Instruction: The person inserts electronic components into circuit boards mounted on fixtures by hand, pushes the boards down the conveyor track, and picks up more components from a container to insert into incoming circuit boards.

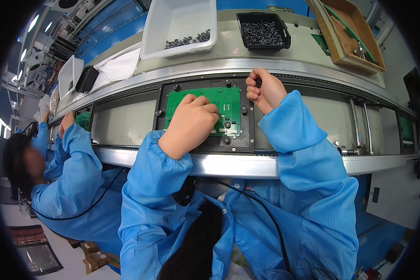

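A green circuit board [228,100] lies in a black square frame [245,137] on the metal conveyor in front of me. My left hand [192,122] is over the board's middle, its fingers bent down and closed against the surface. Whatever its fingertips pinch is hidden beneath the hand. At the frame's far right corner, my right hand [267,91] is raised with fingers curled in. A small black part [258,82] shows between its fingers and palm. Black knobs [227,83] stand around the board's edge, and one round black knob [227,124] sits over its lower right area.
Behind the conveyor rail [210,66] stand a white bin [179,28] and a black tray [264,35], both holding many small black parts. A cardboard box [350,42] is at the far right. On the left, a co-worker in blue [74,158] reaches over another green board [83,119].
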`<state>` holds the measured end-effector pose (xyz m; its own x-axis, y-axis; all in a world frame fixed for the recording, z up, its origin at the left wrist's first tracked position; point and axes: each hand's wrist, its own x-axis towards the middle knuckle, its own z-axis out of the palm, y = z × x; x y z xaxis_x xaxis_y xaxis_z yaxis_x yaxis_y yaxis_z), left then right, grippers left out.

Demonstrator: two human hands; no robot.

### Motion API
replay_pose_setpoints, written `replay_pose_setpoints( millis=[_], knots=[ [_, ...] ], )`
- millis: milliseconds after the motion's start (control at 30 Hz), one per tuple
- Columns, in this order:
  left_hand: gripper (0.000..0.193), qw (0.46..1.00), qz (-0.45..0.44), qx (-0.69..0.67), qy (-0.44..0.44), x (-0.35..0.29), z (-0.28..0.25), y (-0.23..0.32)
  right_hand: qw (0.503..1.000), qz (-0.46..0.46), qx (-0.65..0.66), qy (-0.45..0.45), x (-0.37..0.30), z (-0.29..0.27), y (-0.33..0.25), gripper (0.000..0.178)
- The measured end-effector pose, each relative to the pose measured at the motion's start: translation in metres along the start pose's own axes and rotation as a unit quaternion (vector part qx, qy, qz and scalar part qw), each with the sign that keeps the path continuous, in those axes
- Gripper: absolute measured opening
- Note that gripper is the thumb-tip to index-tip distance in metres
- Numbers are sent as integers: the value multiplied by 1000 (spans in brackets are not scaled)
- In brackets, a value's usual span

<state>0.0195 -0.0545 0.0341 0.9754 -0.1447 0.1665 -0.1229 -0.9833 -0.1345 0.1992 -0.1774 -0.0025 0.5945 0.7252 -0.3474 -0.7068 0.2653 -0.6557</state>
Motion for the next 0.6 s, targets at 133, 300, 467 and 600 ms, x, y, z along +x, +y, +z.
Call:
replay_pose_setpoints(
  millis=[133, 300, 467, 600],
  knots=[
    [6, 998, 18, 23, 50, 3, 4, 1, 1000, 2, -4, 16, -4, 5, -2, 11],
    [5, 998, 16, 34, 50, 5, 4, 7, 1000, 5, -6, 11, -3, 4, -1, 10],
    [5, 996, 7, 65, 55, 4, 6, 21, 1000, 2, 4, 9, -1, 2, 0, 9],
    [5, 997, -49, 50, 44, -1, 10, 28, 1000, 3, 1, 20, -3, 4, -1, 9]
  ],
)
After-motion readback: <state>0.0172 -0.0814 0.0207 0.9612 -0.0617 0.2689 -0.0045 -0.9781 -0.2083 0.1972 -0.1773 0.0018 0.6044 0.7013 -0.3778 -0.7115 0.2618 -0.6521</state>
